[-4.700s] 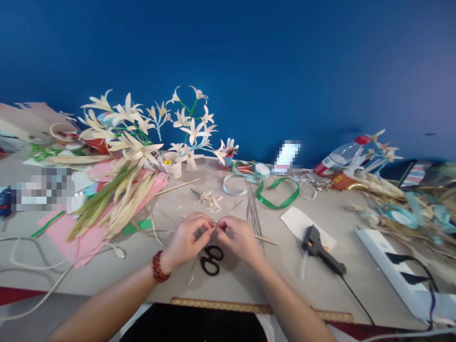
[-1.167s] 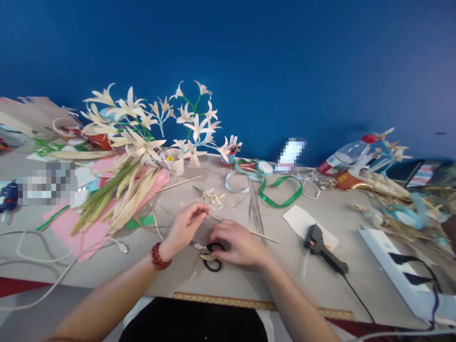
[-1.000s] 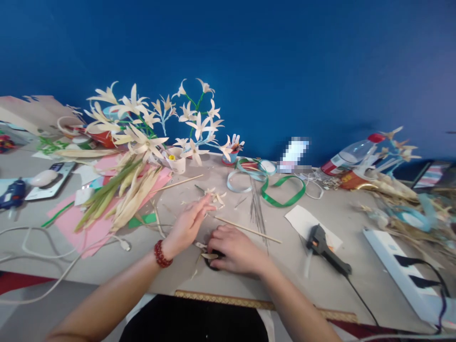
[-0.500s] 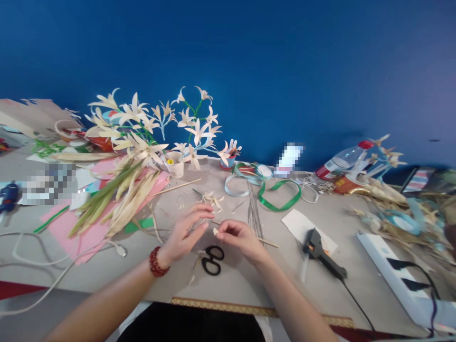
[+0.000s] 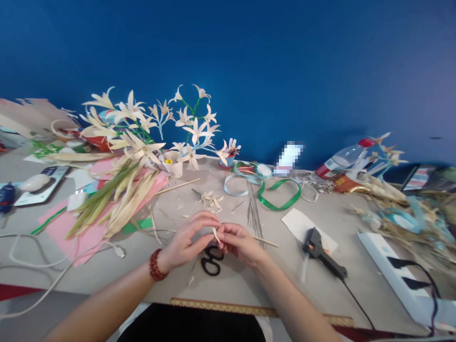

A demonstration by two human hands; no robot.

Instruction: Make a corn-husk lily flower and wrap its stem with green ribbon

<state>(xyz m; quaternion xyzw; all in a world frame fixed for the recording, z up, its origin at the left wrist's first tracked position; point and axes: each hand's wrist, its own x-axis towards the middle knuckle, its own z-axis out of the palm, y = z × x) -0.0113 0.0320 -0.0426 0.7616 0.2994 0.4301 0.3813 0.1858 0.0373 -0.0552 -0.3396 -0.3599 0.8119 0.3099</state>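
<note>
My left hand (image 5: 190, 237) and my right hand (image 5: 238, 242) meet above the table (image 5: 249, 280), fingertips pinched together on a small pale leaf petal (image 5: 216, 235). A red bead bracelet (image 5: 155, 265) circles my left wrist. Black-handled scissors (image 5: 211, 260) lie on the table just below and between the hands. A thin wooden stick (image 5: 265, 242) lies past my right hand. Small finished pale flowers (image 5: 211, 199) rest on the table a little beyond the hands.
A black glue gun (image 5: 320, 251) with its cord lies to the right on white paper. Green ribbon (image 5: 280, 192), thin wires (image 5: 252, 209), pale leaf strips (image 5: 121, 199) on pink paper, a bouquet of leaf flowers (image 5: 142, 128), a bottle (image 5: 342, 159) and a white power strip (image 5: 395, 268) surround the work spot.
My right hand left the scissors on the table, lifted a small pale petal and brought it to my left hand. Both hands now pinch it together.
</note>
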